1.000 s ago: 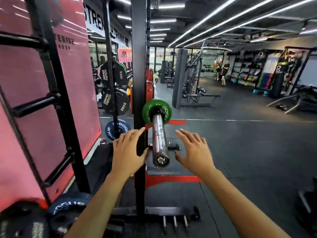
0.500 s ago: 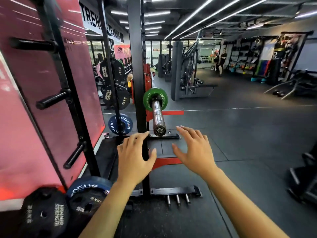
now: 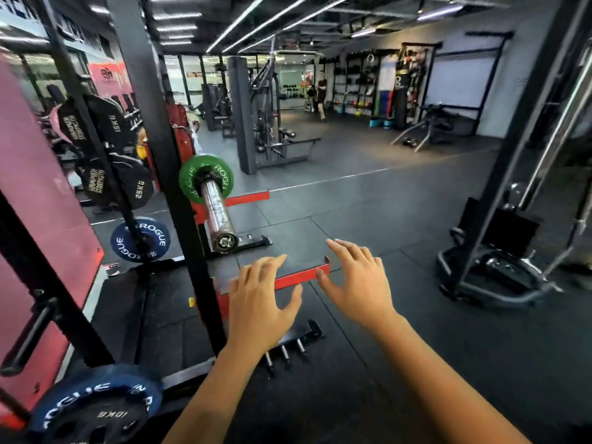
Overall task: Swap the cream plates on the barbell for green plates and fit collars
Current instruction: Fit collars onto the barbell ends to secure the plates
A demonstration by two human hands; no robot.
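A green plate (image 3: 189,181) sits on the barbell sleeve (image 3: 217,213), which points toward me from the black rack upright (image 3: 160,149). The bare steel sleeve ends at about knee height; I see no collar on it. My left hand (image 3: 256,302) and my right hand (image 3: 355,280) hover below and to the right of the sleeve end. Both have fingers spread, hold nothing and touch nothing. No cream plate is in view.
Blue plates hang on a storage peg (image 3: 141,240) and lean at the lower left (image 3: 93,402). Black plates (image 3: 128,184) hang behind the rack. Red rack feet (image 3: 298,277) and short floor pegs (image 3: 285,350) lie below my hands. A cable machine (image 3: 499,251) stands at the right.
I have stepped back and turned right: the barbell end has moved away up and left. Both hands have drawn off the sleeve and stay spread.
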